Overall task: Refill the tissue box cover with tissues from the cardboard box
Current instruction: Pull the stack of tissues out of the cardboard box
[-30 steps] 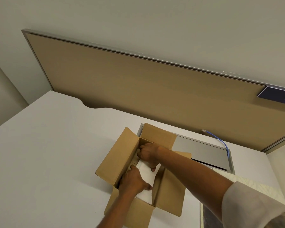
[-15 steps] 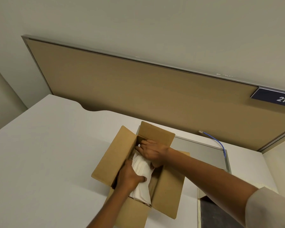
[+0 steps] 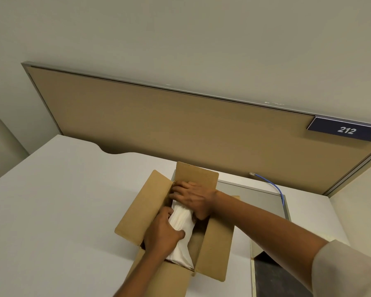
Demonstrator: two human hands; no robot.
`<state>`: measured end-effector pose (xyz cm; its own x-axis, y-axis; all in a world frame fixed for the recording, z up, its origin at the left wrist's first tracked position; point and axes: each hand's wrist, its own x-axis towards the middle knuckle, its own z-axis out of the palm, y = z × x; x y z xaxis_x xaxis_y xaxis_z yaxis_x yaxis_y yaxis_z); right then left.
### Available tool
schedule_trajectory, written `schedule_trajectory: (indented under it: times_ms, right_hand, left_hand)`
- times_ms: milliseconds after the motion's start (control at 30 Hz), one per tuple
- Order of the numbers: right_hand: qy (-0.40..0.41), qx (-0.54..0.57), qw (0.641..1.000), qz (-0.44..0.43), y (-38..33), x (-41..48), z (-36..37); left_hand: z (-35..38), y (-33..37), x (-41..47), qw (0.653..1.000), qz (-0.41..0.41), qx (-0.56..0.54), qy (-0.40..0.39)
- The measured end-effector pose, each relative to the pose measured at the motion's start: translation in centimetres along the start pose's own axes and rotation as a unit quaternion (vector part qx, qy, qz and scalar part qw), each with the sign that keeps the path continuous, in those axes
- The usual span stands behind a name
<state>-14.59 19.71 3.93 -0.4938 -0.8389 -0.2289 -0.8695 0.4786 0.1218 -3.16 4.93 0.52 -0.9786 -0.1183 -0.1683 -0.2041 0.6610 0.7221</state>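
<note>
An open brown cardboard box (image 3: pixel 141 209) stands on the white table, its flaps spread outward. Inside lies a white stack of tissues (image 3: pixel 181 249), bent upward in the middle. My left hand (image 3: pixel 162 234) grips the near part of the stack from the left side. My right hand (image 3: pixel 193 197) clasps the far end of the stack, deep in the box by the far flap. The tissue box cover is hidden from view.
The white table (image 3: pixel 51 211) spreads to the left. A grey metal lid (image 3: pixel 251 196) with a blue cable (image 3: pixel 276 189) lies behind the box. A tan partition panel (image 3: pixel 180 125) with a "212" sign (image 3: pixel 345 130) rises behind. A dark opening (image 3: pixel 272 273) lies at lower right.
Both hands have gathered the tissue stack and raised it a little, so it now bends upward between them. My view has shifted down and back slightly.
</note>
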Motion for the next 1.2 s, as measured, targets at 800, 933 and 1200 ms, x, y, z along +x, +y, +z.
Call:
schedule_trajectory:
  times_ms: [800, 933, 1200]
  right_hand:
    - [-0.073, -0.035, 0.996, 0.027, -1.7, -0.3, -3.9]
    - [-0.056, -0.039, 0.997, 0.025, -2.1, -0.3, -3.8]
    - [-0.055, -0.081, 0.995, 0.023, -1.1, -1.1, -5.0]
  left_hand:
    - [-0.3, 1.3, -0.3, 0.996, -0.091, 0.005, -0.020]
    - [-0.3, 1.4, -0.6, 0.996, -0.082, 0.026, -0.001]
    - [-0.5, 2.5, -0.9, 0.997, -0.048, 0.067, 0.006]
